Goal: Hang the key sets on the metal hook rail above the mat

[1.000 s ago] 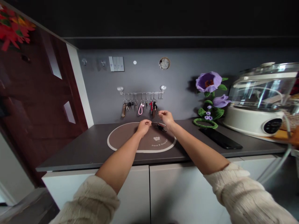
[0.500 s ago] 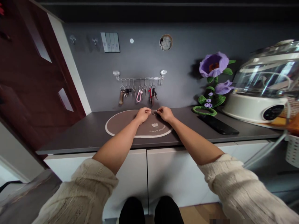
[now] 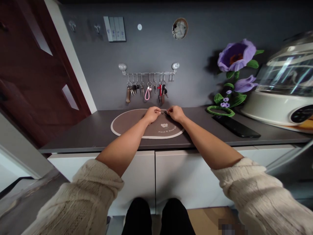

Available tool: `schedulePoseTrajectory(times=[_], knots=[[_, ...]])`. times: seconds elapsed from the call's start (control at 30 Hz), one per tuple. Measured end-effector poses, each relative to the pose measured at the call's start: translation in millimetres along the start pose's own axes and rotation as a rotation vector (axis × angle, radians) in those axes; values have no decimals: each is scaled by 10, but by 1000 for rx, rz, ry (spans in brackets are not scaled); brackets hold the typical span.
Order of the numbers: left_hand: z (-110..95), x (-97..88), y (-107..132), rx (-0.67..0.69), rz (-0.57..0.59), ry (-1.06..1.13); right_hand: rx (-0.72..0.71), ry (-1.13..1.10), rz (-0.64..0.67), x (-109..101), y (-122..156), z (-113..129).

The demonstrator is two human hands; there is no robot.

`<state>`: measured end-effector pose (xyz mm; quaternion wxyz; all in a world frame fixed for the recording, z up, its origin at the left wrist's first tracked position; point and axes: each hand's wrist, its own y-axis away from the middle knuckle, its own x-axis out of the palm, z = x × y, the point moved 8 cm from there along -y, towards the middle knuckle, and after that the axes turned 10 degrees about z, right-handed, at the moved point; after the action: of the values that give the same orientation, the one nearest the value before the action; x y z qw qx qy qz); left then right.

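Over the brown oval mat (image 3: 129, 122) my left hand (image 3: 152, 115) and my right hand (image 3: 176, 113) are close together, fingertips pinched. A small metal key ring (image 3: 164, 112) shows in the narrow gap between them, small and partly covered by my fingers. My right hand grips it. Whatever my left fingers pinch is too small to make out. Behind the hands, several sets of keys hang from a clear hook rail (image 3: 150, 73) on the wall, among them a pink strap (image 3: 147, 93) and a brown fob (image 3: 128, 94).
A black phone (image 3: 236, 126) lies on the dark counter (image 3: 80, 133) at the right. Behind it stand a purple plush flower (image 3: 236, 56) with a green ring base and a white appliance (image 3: 271, 104) with a clear cover. White cabinet doors (image 3: 181, 182) are below.
The view has tilted down and drawn slightly nearer, so the wall things sit higher. Both hands stay pinched together over the mat, the metal ring shifting slightly between them.
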<state>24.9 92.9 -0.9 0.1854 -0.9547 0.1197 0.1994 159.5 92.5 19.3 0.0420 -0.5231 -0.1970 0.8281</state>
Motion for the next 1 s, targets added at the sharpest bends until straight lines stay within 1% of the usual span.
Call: schedulePoseTrajectory(times=[0.2, 0.5, 0.73, 0.83, 1.0], knots=[[10, -2, -23, 21, 13, -35, -5, -37, 18, -22, -1, 26], [9, -22, -61, 79, -6, -39, -33, -176, 12, -81, 46, 89], [-45, -46, -29, 97, -24, 3, -33, -400, -22, -127, 70, 87], [-41, -57, -27, 97, -41, 15, -65, -494, -46, -115, 43, 57], [-18, -36, -59, 120, -29, 17, -99, -643, -64, -71, -19, -12]])
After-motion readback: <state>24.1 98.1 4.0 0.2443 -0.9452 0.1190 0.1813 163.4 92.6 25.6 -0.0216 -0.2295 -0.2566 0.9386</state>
